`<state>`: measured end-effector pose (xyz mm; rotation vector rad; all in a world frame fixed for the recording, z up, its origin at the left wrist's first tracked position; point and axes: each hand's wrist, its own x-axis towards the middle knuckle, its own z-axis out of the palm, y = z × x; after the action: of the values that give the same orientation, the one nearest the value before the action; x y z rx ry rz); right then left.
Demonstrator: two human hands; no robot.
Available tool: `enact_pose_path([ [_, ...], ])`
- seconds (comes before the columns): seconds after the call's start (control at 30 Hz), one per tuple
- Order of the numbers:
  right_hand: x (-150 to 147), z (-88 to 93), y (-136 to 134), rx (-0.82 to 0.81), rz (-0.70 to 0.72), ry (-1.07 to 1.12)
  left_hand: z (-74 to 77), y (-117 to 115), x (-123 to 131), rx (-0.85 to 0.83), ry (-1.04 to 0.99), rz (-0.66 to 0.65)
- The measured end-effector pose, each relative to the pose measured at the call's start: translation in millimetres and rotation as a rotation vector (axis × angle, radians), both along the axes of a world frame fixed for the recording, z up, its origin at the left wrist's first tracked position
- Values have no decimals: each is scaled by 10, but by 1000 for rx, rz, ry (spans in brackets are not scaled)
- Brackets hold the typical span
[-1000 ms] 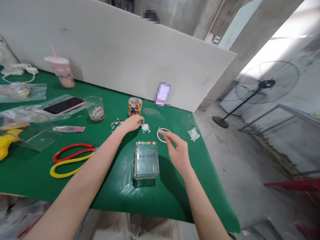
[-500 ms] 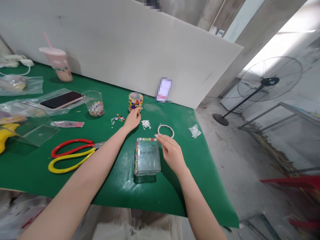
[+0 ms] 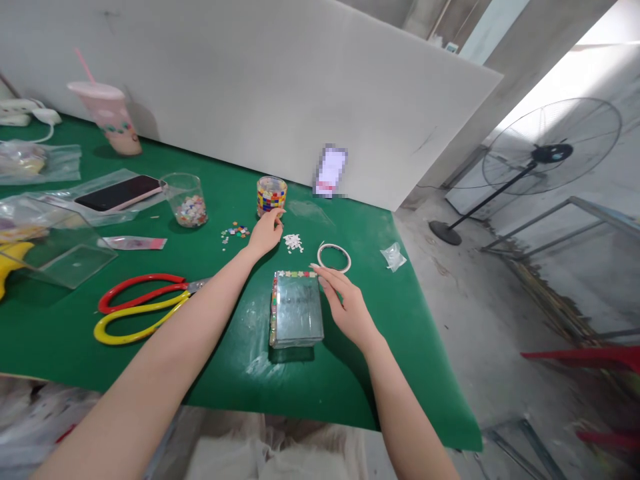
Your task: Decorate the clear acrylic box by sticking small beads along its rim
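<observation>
A clear rectangular plastic box [image 3: 300,310] stands on the green table, with small colourful tiles and star shapes lining its top and left edges. My right hand [image 3: 347,303] is at the box's upper right corner, fingers stretched out, fingertips at the end of the tile row and thumb apart. My left hand [image 3: 266,233] reaches forward with bent fingers, a gap showing between thumb and forefinger. It is in front of a glass jar [image 3: 271,199] covered in mosaic tiles; whether it touches the jar is unclear. Right of it lie small white pieces [image 3: 293,243].
Loose coloured tiles [image 3: 235,232], a cup of beads [image 3: 191,212], red-and-yellow-handled scissors [image 3: 145,310], a glue tube [image 3: 134,244] and a phone [image 3: 120,193] lie left. A tape roll [image 3: 334,257] and crumpled plastic [image 3: 393,257] lie right. A phone [image 3: 331,172] leans on the white board.
My right hand has shifted slightly at the box corner, its thumb now showing apart from the fingers. My left hand stays by the jar. The view has tilted a little.
</observation>
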<state>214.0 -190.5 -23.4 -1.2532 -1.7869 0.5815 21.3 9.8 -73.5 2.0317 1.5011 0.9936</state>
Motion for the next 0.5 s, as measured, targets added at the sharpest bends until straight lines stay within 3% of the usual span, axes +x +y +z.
enact_pose_path([
  [0.3, -127, -63, 189, -230, -173, 324, 24, -23, 10, -17, 25, -5],
  [0.5, -157, -77, 225, -308, -194, 418, 27, -22, 16, -13, 33, 1],
])
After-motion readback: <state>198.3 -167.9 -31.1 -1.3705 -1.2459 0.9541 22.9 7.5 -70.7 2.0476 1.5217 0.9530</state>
